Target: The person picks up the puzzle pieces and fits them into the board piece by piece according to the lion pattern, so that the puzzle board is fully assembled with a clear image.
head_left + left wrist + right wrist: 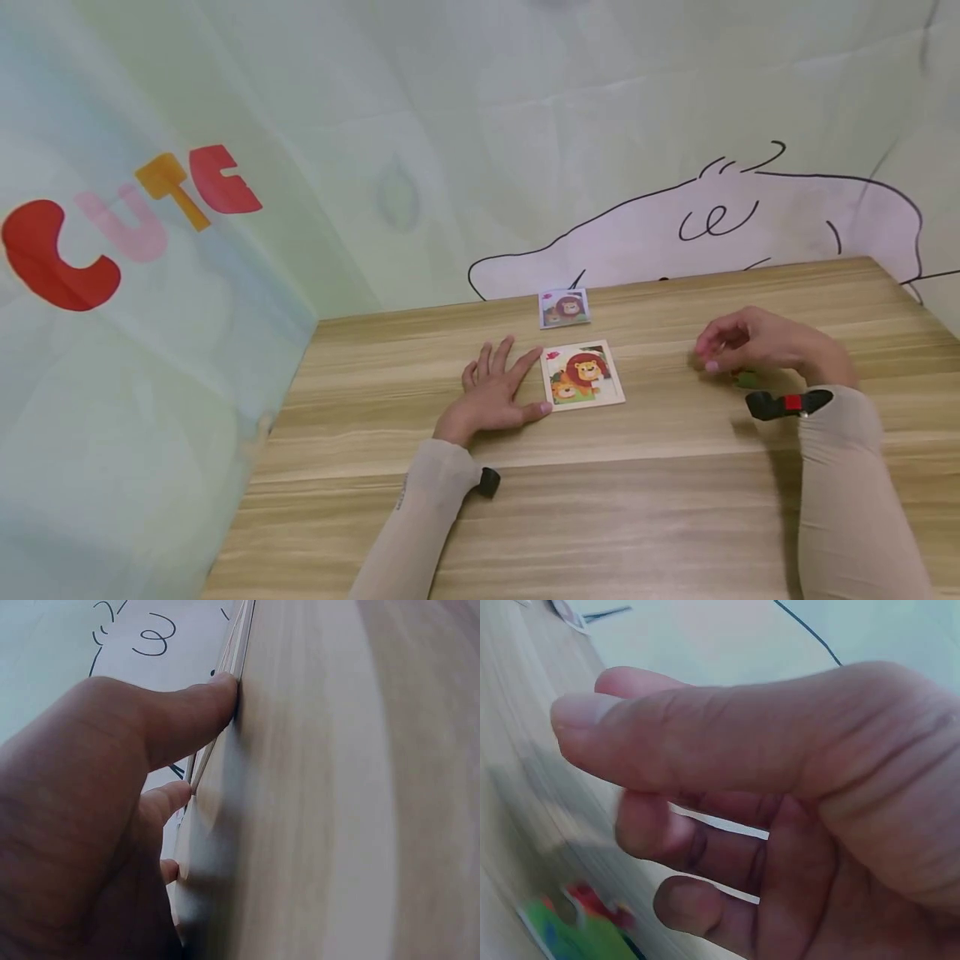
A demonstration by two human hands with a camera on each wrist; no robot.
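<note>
A small square jigsaw puzzle board (pixel 606 388) with a lion picture lies on the table, its lower right corner bare and pale. My left hand (pixel 495 396) rests beside it, fingers spread, with thumb and index fingertip touching the board's left edge. In the left wrist view, the thumb (pixel 187 712) lies against that thin edge. Farther right, my right hand (pixel 757 342) hovers above the table with loosely bent fingers. Nothing shows between its thumb (pixel 630 735) and fingers. Below it lies a green and red puzzle piece (pixel 746 379), partly hidden by the hand in the head view.
Behind the board lies a square picture card (pixel 565 309) with the same lion scene, close to the table's back edge. A printed cloth backdrop (pixel 420 125) rises behind and to the left of the wooden table (pixel 600 517).
</note>
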